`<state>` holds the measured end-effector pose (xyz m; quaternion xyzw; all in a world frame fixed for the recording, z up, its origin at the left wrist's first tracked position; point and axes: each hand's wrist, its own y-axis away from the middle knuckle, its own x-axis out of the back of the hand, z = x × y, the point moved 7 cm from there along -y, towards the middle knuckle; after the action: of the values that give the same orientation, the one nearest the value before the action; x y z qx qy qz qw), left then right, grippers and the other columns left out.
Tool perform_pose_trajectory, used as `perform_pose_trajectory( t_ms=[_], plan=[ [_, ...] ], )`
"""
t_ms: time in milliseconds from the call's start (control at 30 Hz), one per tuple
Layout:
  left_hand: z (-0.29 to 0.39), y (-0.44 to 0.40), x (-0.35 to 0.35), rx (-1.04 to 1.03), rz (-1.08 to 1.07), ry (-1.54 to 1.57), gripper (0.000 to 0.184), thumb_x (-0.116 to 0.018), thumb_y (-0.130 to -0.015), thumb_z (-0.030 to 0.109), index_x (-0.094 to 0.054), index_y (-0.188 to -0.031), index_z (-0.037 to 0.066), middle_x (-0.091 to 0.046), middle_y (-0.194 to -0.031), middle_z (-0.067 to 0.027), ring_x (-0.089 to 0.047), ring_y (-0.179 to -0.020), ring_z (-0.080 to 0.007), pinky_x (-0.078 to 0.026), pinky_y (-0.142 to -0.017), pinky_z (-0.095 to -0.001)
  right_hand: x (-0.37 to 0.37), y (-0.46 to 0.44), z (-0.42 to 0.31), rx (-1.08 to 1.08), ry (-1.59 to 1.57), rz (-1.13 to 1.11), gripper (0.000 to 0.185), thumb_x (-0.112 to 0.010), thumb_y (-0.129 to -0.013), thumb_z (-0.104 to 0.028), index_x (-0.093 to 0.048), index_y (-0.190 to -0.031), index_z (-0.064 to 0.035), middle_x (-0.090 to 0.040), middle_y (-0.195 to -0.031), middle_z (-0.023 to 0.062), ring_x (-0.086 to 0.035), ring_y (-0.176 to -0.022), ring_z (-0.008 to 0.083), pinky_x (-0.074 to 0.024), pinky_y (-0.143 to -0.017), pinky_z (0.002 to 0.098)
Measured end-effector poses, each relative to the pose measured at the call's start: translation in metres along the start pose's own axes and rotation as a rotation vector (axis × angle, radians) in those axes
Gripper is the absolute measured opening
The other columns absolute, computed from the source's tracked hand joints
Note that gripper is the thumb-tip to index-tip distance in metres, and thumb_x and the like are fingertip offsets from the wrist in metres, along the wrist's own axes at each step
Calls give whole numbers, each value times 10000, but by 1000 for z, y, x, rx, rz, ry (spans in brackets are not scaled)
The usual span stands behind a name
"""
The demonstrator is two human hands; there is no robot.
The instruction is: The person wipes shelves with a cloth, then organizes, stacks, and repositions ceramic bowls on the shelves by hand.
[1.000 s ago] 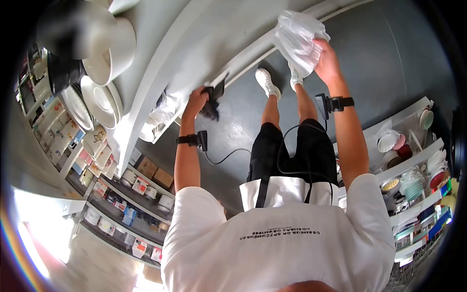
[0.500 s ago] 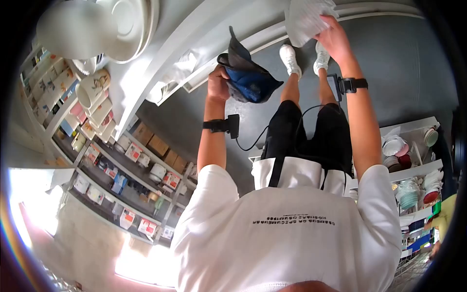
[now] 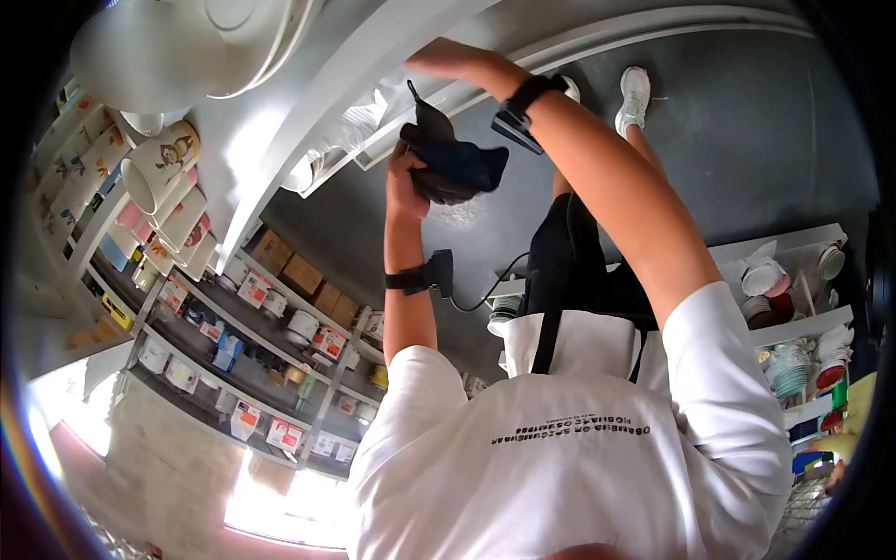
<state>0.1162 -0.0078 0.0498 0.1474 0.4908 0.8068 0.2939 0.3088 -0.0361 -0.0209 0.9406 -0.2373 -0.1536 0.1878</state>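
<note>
Fingers of my left hand are closed on a dark black and blue cloth, held over the grey floor beside the white shelf edge. My right hand reaches across to the left, above the cloth and against the white shelf surface. Its fingers are not clear, and no white plastic shows in it. Below the curved shelf edge lies some clear wrapping, to the left of the cloth.
Patterned mugs and white plates stand at the upper left. Shelves with boxed goods curve along the lower left. Stacked bowls fill shelves at the right. A black cable hangs from my left wrist.
My right hand has swung left across my body to the shelf, and the white plastic it held is out of sight. My left hand and the cloth have shifted slightly left and down.
</note>
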Motion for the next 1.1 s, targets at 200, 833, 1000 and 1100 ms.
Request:
perform_pose_trajectory(
  t_ms=[200,833,1000,1100],
  plan=[
    [11,-1,-15,-107,-302,-89,752,-409,-547,-37,-479,-1295,-6,-568,-1166,-116,-551,-1047,-250,-459,-908,-281,37,102,24,10,-13,64,536,-574,-953,-388,-488,-1376,-70,-651,-1147,106,-612,-1003,182,-487,-861,308],
    [-102,35,-211,-495,-696,-1133,630,-507,-708,-120,-347,-1293,49,-409,-1099,-120,-443,-1094,-239,-440,-968,-372,190,442,66,-601,403,886,337,-635,-932,-296,-564,-964,31,-563,-594,60,-524,-462,113,-402,-469,242],
    [-95,97,-295,187,-883,-504,511,-615,-780,-109,-431,-1226,60,-458,-1028,-147,-539,-969,-253,-510,-702,-352,215,495,38,-511,-166,1008,413,-614,-944,-367,-532,-870,31,-493,-472,57,-525,-407,133,-387,-434,285],
    [-106,94,-304,-263,-756,-879,363,-611,-843,-84,-502,-1158,57,-483,-955,-93,-545,-882,-195,-516,-599,-321,241,537,83,-416,65,1103,315,-613,-958,-297,-524,-897,-1,-573,-578,52,-539,-480,94,-368,-476,227]
  ],
)
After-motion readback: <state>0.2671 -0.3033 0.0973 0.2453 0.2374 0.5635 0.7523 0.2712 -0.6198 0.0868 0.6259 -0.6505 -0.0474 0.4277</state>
